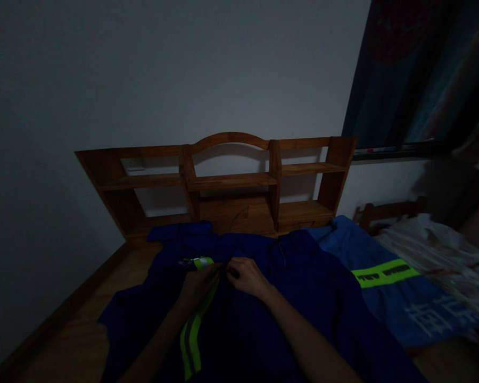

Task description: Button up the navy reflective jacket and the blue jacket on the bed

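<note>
Dimly, a plain pale wall (223, 69) fills most of the room before me, with a dark-framed window (435, 80) set at the right. Against the wall stands a brown wooden headboard (231, 182) built as shelving, its top rail arched in the middle. Its side compartments are open, pale wall showing through their backs, while a flat wooden panel (259, 215) with a thin dark curved mark closes the lower middle one.

Spread below, its upper edge near the headboard's foot, is a deep-blue cloth garment (243, 324). Just to its right lies a lighter blue cloth (343, 250) with white characters and a fluorescent yellow-green band, and past that a crumpled, whitish heap (423, 244) in front of a brown wooden chair back (387, 213).

A fluorescent yellow-green strip with a grey centre (189, 340) runs down the garment. The person's left hand (197, 282) crosses it; the right hand (247, 274) is close beside, fingers bent. Both pinch the garment's cloth; it's too dark to tell which part. Smallest, a whitish wall socket (134, 165) shows through the upper left compartment.
</note>
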Demonstrator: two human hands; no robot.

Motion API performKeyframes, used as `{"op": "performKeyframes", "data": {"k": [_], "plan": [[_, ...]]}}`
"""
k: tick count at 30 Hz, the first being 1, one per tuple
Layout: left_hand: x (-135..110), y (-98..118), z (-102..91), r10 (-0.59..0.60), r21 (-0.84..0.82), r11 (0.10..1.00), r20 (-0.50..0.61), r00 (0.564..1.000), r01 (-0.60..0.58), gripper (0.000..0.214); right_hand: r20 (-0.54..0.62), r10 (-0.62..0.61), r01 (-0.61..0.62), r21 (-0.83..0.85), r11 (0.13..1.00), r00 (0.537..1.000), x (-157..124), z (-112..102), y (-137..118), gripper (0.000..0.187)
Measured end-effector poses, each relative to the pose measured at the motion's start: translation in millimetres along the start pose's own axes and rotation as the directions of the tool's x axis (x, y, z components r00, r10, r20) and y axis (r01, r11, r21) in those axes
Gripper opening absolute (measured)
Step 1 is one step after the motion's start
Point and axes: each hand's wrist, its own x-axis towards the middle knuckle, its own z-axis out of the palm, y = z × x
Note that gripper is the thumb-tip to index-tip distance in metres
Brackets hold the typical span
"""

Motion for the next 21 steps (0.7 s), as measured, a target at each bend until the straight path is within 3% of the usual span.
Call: {"op": "performKeyframes", "data": {"k": [4,12,21], "plan": [[0,-4,1.8,0.009,-0.089,0.996,0.01,1.0,-0.009,0.033,-0.007,0.011,-0.011,-0.013,1.0,1.0,0,-1,0,0.009],[4,6,-5.9,0.068,-0.064,0.995,-0.126,0.99,-0.076,0.027,-0.056,0.088,-0.091,-0.044,0.995,0.995,2,1,0,0.012],[6,4,-5.5,0.1,-0.151,0.982,-0.104,0.99,-0.115,0.024,-0.04,0.11,-0.111,-0.03,0.993,0.993,0,-1,0,0.014]]}}
